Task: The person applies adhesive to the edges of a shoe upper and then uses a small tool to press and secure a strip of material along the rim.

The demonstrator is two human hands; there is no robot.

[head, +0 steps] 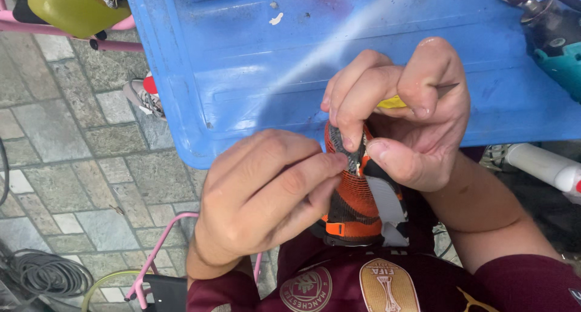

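Maroon shirt fabric [436,288] with round badges fills the bottom edge, closest to the lens. Just above it, both hands work on an orange and black knit shoe [354,203] with white panels, held up between chest and table. Curled closed around the shoe's near side, the left hand [260,197] presses its fingertips against the upper edge, steadying it. At that same edge the right hand [405,112] pinches a small flap of dark material between thumb and forefinger, while its other fingers fold shut around a yellow-handled tool [393,102] whose thin metal tip pokes out past the knuckles. What the tool's tip is doing cannot be seen, since it points away from the shoe. As a judgement, the work on the shoe's top edge looks under way, not finished: the flap is lifted and loose, not lying flat.

Beyond the hands sits a blue plastic table [242,58], scuffed and smeared with white. A teal power tool [560,58] rests at its far right corner. Left of the table, grey stone paving [66,160] shows, with a coiled cable [45,274] and a pink metal frame [151,254] nearby.
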